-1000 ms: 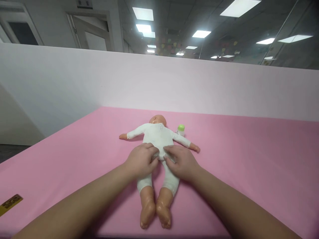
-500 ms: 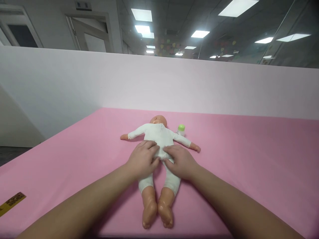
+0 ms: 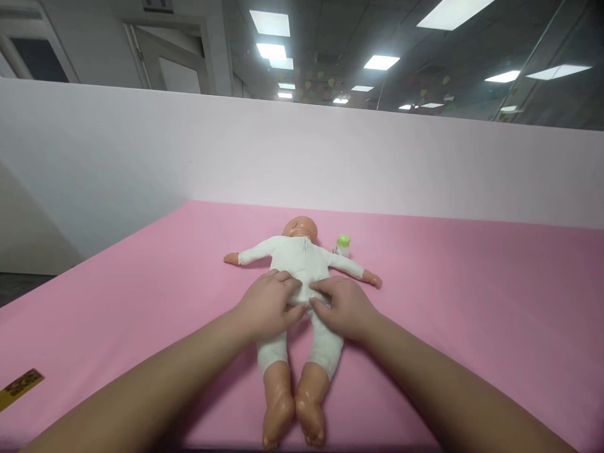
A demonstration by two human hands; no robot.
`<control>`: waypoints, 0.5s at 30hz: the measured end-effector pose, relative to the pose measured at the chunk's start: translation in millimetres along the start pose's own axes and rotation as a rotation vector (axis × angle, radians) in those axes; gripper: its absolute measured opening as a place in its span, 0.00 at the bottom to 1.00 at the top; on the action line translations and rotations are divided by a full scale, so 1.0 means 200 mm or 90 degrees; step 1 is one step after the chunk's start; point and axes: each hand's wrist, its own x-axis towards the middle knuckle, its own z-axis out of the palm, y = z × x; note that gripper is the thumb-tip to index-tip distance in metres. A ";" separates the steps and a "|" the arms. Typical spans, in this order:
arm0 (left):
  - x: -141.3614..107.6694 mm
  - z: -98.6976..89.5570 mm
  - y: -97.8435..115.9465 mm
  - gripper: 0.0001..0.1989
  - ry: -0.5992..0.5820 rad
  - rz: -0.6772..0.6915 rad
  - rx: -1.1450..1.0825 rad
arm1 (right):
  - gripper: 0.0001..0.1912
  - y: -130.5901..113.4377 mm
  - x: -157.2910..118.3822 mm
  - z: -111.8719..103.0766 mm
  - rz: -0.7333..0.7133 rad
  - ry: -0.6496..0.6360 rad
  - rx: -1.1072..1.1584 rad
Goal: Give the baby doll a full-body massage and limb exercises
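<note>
A baby doll [image 3: 302, 258] in a white cloth suit lies on a pink padded surface [image 3: 453, 302], apparently face down. Its head is at the far end, its arms spread and its bare feet towards me. My left hand [image 3: 271, 305] rests over its left-side hip in the view, fingers and thumb bent inward onto the lower back. On the other hip, my right hand [image 3: 346, 308] mirrors this, fingers and thumb curved around the cloth. A small gap lies between the two hands. The fingers' undersides are hidden.
A small white jar with a green lid [image 3: 343, 245] stands beside the doll's right-side arm. A yellow and black label [image 3: 21, 389] is at the near left. A low white wall [image 3: 302, 160] closes off the back.
The doll's feet appear slightly lower and further left, and the view has shifted a little. Both hands stay on the hips with only slight movement.
</note>
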 end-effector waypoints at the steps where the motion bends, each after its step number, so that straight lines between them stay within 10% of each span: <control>1: 0.00 0.00 0.00 0.17 0.006 0.002 -0.005 | 0.13 0.01 0.00 0.01 0.000 0.012 0.003; 9: 0.00 0.05 -0.04 0.39 0.041 0.002 0.046 | 0.24 0.08 -0.01 0.10 -0.030 0.132 0.030; 15: 0.00 0.07 -0.07 0.40 -0.040 0.003 0.045 | 0.37 0.08 0.00 0.10 0.060 -0.035 -0.020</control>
